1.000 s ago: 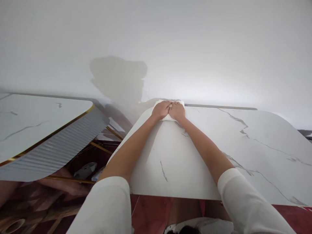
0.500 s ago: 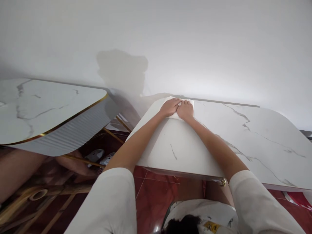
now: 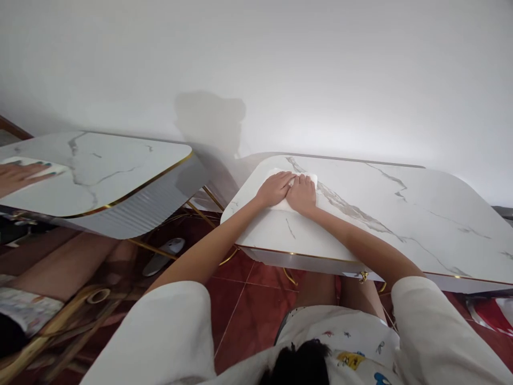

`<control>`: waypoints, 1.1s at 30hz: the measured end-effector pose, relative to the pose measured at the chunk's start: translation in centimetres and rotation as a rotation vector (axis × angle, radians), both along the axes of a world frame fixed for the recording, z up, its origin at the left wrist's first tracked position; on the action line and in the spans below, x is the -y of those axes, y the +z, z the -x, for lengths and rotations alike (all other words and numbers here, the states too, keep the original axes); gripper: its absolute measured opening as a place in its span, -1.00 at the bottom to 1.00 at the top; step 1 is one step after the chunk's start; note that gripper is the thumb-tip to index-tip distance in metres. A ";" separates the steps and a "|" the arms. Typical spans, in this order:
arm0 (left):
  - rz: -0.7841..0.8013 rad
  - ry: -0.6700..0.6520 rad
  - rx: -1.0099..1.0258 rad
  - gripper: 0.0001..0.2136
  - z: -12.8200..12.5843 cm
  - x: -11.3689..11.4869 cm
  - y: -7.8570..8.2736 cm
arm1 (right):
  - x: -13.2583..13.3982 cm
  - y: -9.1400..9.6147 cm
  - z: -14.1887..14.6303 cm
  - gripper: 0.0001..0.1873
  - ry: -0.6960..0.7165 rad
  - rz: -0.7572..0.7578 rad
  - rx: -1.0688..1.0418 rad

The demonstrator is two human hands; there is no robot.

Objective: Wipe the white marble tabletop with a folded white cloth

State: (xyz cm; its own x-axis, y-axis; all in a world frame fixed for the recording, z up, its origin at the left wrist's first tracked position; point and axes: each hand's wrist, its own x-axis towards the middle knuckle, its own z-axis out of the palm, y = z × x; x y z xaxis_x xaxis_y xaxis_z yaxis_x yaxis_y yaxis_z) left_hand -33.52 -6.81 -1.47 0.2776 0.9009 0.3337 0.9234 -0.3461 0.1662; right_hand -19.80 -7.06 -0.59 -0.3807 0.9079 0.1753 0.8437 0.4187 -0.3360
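Observation:
Both my hands press side by side on a white cloth (image 3: 310,178) that lies on a white marble-look table top (image 3: 401,214) with a gold rim. My left hand (image 3: 276,189) lies flat on the cloth's left part, fingers stretched toward the wall. My right hand (image 3: 302,193) rests flat beside it, touching it, fingers also stretched out. Only the cloth's far edge and right corner show beyond my fingers. My arms reach forward in white sleeves.
A second marble-look table (image 3: 104,171) with a ribbed side stands to the left. Another person's hand (image 3: 20,175) lies on it at the far left edge, their legs below. A white wall rises behind both tables. Red tiled floor, gold table legs and a tape roll (image 3: 98,295) lie underneath.
My hands and the cloth have slid back from the table's far edge toward me, still pressed together. The view has pulled back and turned left, bringing in the other person's hand.

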 end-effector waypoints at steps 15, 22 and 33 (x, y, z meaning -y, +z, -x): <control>0.036 0.126 -0.057 -0.51 0.3 7.9 -0.8 | 7.0 0.1 -0.9 -0.40 0.139 0.013 -0.034; 0.038 0.236 -0.092 -0.51 -0.8 10.7 -0.7 | 8.4 -0.3 -1.4 -0.42 0.226 -0.050 -0.025; 0.062 0.412 -0.056 -0.53 -5.5 12.3 -0.3 | 8.2 -0.1 -4.7 -0.42 0.322 -0.047 0.038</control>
